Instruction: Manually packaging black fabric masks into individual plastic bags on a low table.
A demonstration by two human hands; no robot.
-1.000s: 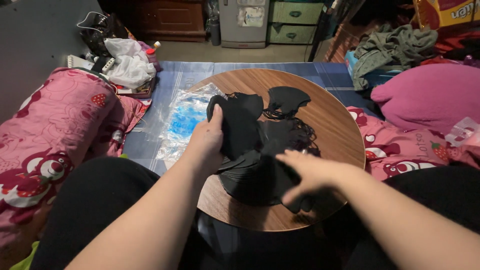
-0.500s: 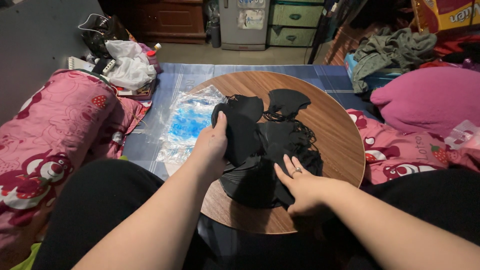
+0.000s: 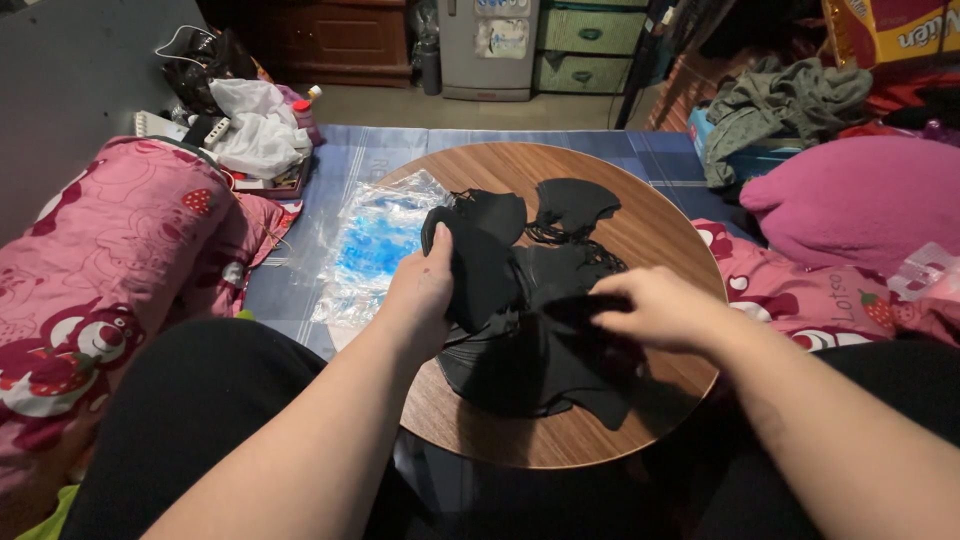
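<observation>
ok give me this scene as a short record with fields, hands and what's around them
left hand: grips a stack of black face masks
right hand: fingers on the loose black masks pile
surface: round wooden table
beside table: clear plastic bag with blue print
left side: pink printed bedding
right side: pink pillow

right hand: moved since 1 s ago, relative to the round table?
Yes. The right hand has gone up and inward from the round table's near edge onto the black mask pile.

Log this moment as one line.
left hand: grips black masks | right hand: on mask pile | round wooden table
</observation>
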